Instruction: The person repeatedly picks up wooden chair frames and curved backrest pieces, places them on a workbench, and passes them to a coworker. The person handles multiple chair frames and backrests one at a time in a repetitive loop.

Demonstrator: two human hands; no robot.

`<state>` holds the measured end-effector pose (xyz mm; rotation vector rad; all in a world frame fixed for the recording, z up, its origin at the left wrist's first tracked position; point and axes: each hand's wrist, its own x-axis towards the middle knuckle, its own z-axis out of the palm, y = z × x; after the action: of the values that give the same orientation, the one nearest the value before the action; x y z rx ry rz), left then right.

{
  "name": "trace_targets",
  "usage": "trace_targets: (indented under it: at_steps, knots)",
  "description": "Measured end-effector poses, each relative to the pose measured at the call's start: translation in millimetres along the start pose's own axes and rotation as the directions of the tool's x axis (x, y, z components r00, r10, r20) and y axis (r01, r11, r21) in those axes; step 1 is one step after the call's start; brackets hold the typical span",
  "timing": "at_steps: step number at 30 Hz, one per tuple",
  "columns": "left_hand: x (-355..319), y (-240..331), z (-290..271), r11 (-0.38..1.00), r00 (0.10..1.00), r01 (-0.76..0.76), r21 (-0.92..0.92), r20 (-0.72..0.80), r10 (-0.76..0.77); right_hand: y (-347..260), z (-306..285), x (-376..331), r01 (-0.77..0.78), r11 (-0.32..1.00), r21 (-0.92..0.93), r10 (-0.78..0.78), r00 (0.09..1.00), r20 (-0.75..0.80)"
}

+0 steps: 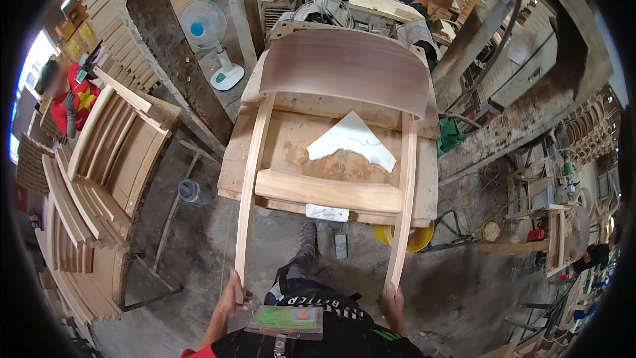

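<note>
A wooden chair-back frame lies flat over a plywood workbench, its curved dark backrest panel at the far end. My left hand grips the near end of the left leg rail. My right hand grips the near end of the right leg rail. A pale cross rail joins the two legs. A torn white sheet rests on the bench under the frame.
A stack of similar chair frames stands at my left. A white fan and a person in a red shirt are at the far left. A dark cup and a yellow bucket sit on the concrete floor. Machinery fills the right side.
</note>
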<state>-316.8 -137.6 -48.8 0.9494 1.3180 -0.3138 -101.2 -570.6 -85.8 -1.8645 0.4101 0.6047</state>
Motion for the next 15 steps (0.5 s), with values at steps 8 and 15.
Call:
trace_targets:
  at_steps: [8,15]
  knots:
    - [2.6,44.0,46.0,0.961,0.962,-0.268,0.065,-0.04,0.271,-90.7,-13.9,61.0,0.173,0.983,-0.059,-0.176,0.983,-0.054]
    - [1.9,109.8,88.2,0.849,0.849,-0.521,0.094,-0.045,0.526,-168.9,-25.0,112.6,0.243,0.967,-0.079,-0.246,0.969,-0.026]
